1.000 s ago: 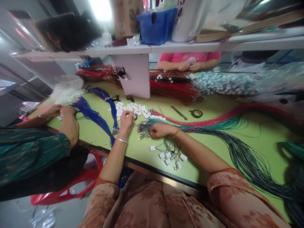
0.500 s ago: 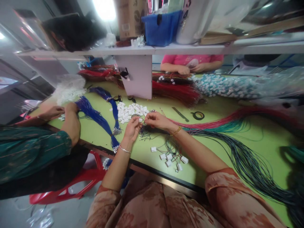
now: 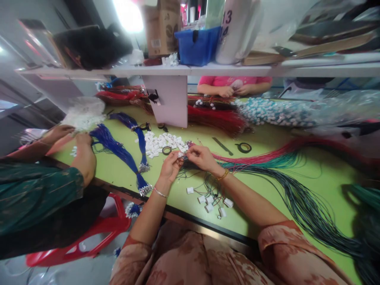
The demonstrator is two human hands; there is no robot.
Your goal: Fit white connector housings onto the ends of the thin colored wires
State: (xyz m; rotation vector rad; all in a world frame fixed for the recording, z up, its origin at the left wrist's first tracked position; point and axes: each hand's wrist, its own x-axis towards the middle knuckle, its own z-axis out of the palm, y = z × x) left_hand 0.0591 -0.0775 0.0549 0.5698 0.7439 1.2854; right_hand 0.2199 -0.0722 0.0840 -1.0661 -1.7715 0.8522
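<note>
Between the thumb and fingers of my left hand [image 3: 171, 165] is a small white connector housing [image 3: 180, 154]. My right hand [image 3: 202, 158] is closed in a pinch right beside it, on a thin wire whose end is mostly hidden by the fingers. Under and beyond my right wrist run bundles of black wires [image 3: 292, 190], green wires [image 3: 286, 161] and red wires [image 3: 267, 153]. A pile of loose white housings [image 3: 162, 143] lies just past my left hand. Nearer my body are several housings with wires attached [image 3: 209, 199].
A black tape roll [image 3: 244, 147], a dark flat blade [image 3: 222, 146] and a black ring [image 3: 166, 150] lie on the green table [image 3: 178, 198]. Blue wire bundles [image 3: 118, 148] and a co-worker's arms [image 3: 84, 154] are at left. A shelf [image 3: 166, 71] crosses above; another person's hands [image 3: 234, 90] show behind.
My hands have come closer together, the left moving right towards the right hand's fingertips. The view has shifted slightly. The left co-worker's hands have moved at the plastic bag.
</note>
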